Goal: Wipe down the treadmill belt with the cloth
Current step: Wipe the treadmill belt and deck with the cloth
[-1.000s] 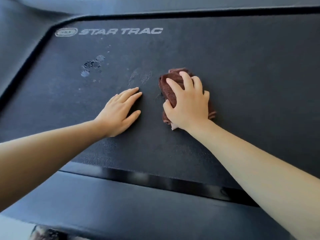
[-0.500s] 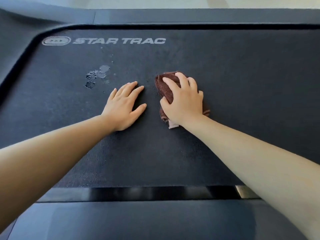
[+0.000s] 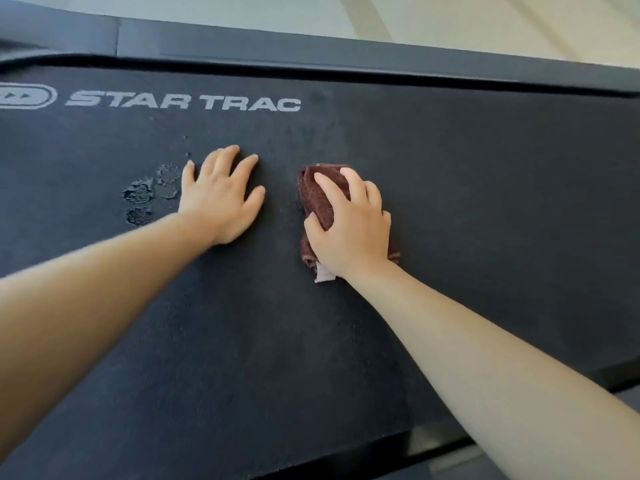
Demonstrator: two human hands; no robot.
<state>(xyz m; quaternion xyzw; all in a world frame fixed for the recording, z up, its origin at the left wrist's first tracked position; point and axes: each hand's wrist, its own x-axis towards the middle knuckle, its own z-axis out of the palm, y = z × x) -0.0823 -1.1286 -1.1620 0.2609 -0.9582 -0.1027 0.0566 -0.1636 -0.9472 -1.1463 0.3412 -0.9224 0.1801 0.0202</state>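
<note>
The black treadmill belt (image 3: 485, 209) fills most of the view, with white STAR TRAC lettering (image 3: 183, 102) near its far edge. My right hand (image 3: 351, 225) presses a bunched dark brown cloth (image 3: 317, 197) onto the belt, fingers curled over it; a pale tag sticks out under the wrist. My left hand (image 3: 221, 197) lies flat on the belt just left of the cloth, fingers spread, holding nothing. A wet patch (image 3: 147, 195) glistens on the belt right beside my left hand's little finger.
The dark side rail (image 3: 381, 60) runs along the belt's far edge, with pale floor (image 3: 415, 19) beyond it. The near rail (image 3: 446, 455) shows at the bottom right.
The view has shifted, so the belt and lettering sit lower and tilted. My left hand has slid toward the wet patch and now lies right beside it. The cloth stays under my right hand.
</note>
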